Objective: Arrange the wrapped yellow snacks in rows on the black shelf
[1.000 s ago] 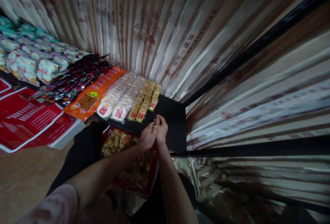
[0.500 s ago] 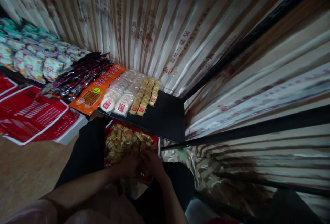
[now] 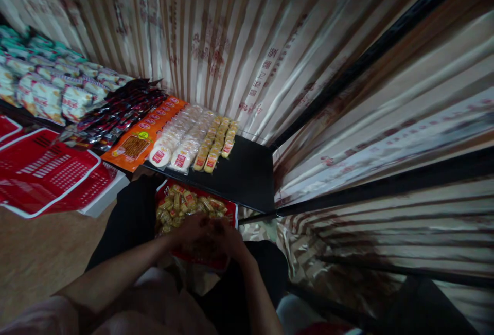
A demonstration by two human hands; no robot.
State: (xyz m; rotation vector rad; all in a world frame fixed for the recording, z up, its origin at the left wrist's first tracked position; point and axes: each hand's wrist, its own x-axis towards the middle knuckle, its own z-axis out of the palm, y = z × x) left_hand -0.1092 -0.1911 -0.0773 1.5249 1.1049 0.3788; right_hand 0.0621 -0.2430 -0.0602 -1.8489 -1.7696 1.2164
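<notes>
Fingers [image 3: 203,221] dim over the red basket [image 3: 233,211], their hold unclear

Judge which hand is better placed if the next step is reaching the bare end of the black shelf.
Probably the right hand: over the right side of the red basket, it looks nearer the bare end of the black shelf. The left hand is farther left. Shadow hides whether either holds anything.
</notes>
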